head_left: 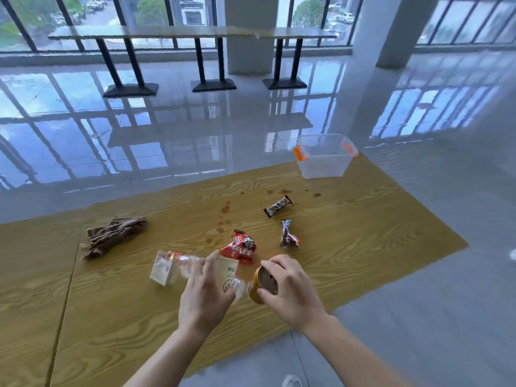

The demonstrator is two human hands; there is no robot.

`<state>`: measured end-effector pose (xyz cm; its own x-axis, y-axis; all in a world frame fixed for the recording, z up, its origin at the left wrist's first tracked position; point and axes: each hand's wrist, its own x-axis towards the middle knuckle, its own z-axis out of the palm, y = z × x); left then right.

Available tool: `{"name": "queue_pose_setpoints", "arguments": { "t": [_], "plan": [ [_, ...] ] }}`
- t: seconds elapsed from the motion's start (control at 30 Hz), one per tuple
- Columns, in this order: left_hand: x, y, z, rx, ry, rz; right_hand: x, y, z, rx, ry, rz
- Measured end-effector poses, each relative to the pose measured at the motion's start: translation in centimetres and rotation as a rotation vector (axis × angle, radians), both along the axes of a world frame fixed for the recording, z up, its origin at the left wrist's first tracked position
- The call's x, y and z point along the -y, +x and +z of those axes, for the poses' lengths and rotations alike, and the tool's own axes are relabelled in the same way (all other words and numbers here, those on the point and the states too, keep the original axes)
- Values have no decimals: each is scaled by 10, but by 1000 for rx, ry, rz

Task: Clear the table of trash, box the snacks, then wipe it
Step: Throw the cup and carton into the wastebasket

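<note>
My left hand (205, 297) grips a crushed clear plastic bottle (187, 265) together with a pale paper cup (227, 275) printed NICE, low over the wooden table (111, 317). My right hand (290, 289) is shut on a tipped gold can (261, 283). A small white carton (161, 268) lies at the bottle's far end. A red snack bag (240, 247) sits just behind my hands. Two dark wrapped snack bars (277, 206) (289, 234) lie farther right. A brown cloth (114, 236) is bunched at the left.
A clear plastic box (325, 156) with orange latches stands open at the table's far right corner. Brown liquid spots (224, 209) dot the tabletop between the cloth and the snacks. Beyond lies glossy floor, a long counter on black legs and a pillar.
</note>
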<state>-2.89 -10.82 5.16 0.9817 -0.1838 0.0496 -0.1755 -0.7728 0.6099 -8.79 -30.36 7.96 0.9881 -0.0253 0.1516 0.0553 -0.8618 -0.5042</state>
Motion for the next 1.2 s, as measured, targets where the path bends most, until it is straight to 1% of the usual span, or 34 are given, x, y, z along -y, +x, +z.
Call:
{"name": "queue_pose_setpoints", "arguments": {
  "t": [0.3, 0.47, 0.7, 0.83, 1.0, 1.1, 1.2],
  "plan": [
    [57, -48, 5, -27, 17, -400, 26, -106, -4, -62, 13, -440],
    [107, -85, 3, -47, 27, -569, 57, -170, -12, -84, 27, -595],
    [194, -164, -20, -83, 73, -721, 123, -268, -37, -112, 27, -783],
    [246, -214, -41, -111, 132, -756, 168, -321, -64, -166, 88, -839],
    [302, -260, -81, -138, 167, -808, 213, -374, -108, -284, 132, -869],
    [326, -281, -114, -173, 215, -860, 232, -397, -144, -348, 156, -900],
    [347, -300, -162, -240, 260, -902, 243, -416, -191, -410, 204, -951]
  ]
}}
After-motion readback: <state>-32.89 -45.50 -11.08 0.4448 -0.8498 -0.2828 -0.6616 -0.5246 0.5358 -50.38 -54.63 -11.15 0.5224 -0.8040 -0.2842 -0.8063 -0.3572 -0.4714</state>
